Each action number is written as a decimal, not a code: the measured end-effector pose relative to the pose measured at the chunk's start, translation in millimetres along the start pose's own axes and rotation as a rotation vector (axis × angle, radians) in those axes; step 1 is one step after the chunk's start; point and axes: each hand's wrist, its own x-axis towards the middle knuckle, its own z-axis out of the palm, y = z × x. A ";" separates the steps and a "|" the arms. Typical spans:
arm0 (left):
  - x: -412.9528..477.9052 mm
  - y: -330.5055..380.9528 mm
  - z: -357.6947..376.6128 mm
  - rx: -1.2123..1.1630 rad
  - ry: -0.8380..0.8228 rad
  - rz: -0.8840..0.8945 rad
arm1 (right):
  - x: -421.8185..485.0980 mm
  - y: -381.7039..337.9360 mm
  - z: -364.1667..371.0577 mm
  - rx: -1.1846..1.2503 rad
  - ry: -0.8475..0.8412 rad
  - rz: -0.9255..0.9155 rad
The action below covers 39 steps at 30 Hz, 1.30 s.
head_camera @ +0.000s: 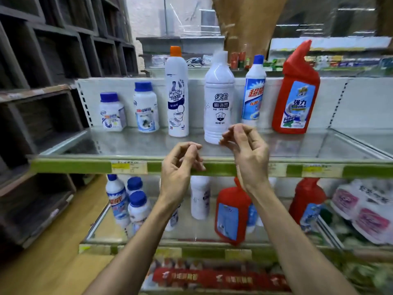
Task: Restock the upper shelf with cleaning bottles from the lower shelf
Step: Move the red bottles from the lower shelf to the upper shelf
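Note:
Several cleaning bottles stand upright on the upper shelf: two short blue-capped jars, a tall orange-capped white bottle, a plain white bottle, a blue-capped bottle and a red angled-neck bottle. My left hand hovers at the shelf's front edge, fingers loosely curled, holding nothing. My right hand is just in front of the white bottle's base, fingers loosely bent and empty; contact with the bottle is unclear. The lower shelf holds more blue-capped bottles, a white bottle and red bottles.
Dark wooden cubbies stand at the left. Pink-and-white packets lie at the right of the lower shelf. Red packaging fills the shelf below. The upper shelf's right end behind a glass divider is bare.

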 end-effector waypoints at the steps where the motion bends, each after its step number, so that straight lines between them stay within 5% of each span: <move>1: -7.0 -4.3 -2.9 -0.004 -0.009 -0.003 | -11.0 0.0 -5.9 -0.032 0.001 -0.006; 5: -42.6 -29.4 -14.7 0.020 0.016 -0.086 | -61.0 15.1 -44.4 -0.257 0.039 -0.015; 11: -72.7 -84.4 -23.5 0.095 0.036 -0.383 | -92.8 62.5 -93.3 -0.540 0.334 0.178; 15: -81.2 -99.5 -21.9 0.103 -0.019 -0.507 | -80.4 90.6 -107.4 -0.691 0.200 0.421; 19: -83.2 -102.6 -19.9 0.116 -0.078 -0.549 | -73.4 99.0 -107.7 -0.910 0.035 0.435; 25: -81.8 -105.7 -32.1 0.144 -0.121 -0.572 | -94.2 94.4 -100.5 -0.715 -0.086 0.445; 39: -81.1 -92.3 -44.2 0.251 -0.307 -0.480 | -98.6 33.2 -59.1 -0.621 -0.115 0.097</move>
